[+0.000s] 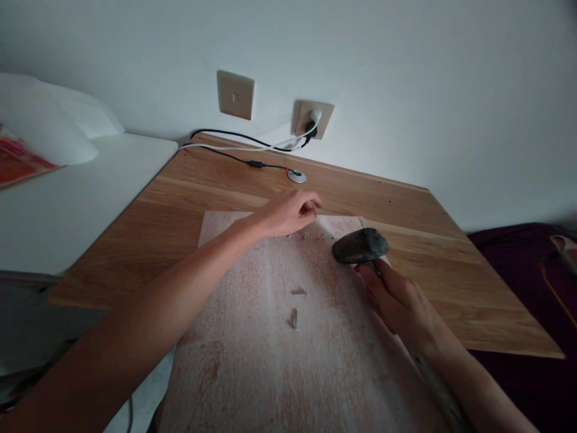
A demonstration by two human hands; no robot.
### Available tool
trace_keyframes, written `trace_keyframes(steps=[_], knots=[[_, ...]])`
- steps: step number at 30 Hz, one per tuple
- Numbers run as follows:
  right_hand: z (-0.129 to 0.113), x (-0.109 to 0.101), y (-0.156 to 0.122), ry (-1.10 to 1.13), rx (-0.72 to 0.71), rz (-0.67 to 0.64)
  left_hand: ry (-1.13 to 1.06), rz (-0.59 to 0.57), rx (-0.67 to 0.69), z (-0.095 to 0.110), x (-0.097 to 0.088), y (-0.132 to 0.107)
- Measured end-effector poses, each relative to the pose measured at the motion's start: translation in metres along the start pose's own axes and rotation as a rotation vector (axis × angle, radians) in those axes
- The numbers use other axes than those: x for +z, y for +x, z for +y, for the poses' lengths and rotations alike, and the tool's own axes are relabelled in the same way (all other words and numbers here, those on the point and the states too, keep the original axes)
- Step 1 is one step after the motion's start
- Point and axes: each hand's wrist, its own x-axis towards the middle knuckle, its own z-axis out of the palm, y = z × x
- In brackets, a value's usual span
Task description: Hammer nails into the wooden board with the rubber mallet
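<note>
My right hand point(396, 297) grips a hammer point(360, 245) close under its dark, blunt head, which is over the right side of a worn, whitish board point(252, 361). The handle runs back under my forearm. Above the board's far edge is my left hand point(293, 211), its fingers curled in; whatever they may hold is hidden. A row of several small metal nails or screws point(305, 234) stands near that far edge, just below my left hand. Two loose ones, a nearer fastener point(295, 320) and a farther fastener point(301, 293), lie mid-board.
The board rests on a wooden desktop point(451, 270). Cables point(256, 163) run along the back to a wall socket point(314, 120) and a round cable grommet point(296, 175). At left, a white surface point(112, 198) holds a white plastic bag point(49, 114). Dark purple cloth point(518, 258) lies at right.
</note>
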Motion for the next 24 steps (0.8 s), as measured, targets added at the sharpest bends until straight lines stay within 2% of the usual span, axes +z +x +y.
trace_keyframes(steps=[3,7,10,13,19,24], knots=[[0.003,0.001,0.0,0.041,0.02,-0.019,0.109,-0.023,0.122,0.027,-0.009,-0.008],[0.005,0.001,0.0,0.091,-0.004,-0.02,0.207,-0.262,0.24,0.057,-0.012,-0.029],[0.006,0.001,0.001,0.131,-0.035,-0.045,0.248,-0.392,0.214,0.06,-0.007,-0.047],[0.006,0.001,0.001,0.163,-0.039,-0.068,0.304,-0.473,0.189,0.057,-0.002,-0.059],[0.006,0.0,-0.001,0.127,0.009,-0.088,0.416,-0.56,0.173,0.062,0.0,-0.064],[0.007,0.001,0.0,0.143,0.014,-0.094,0.542,-0.56,0.216,0.071,0.003,-0.069]])
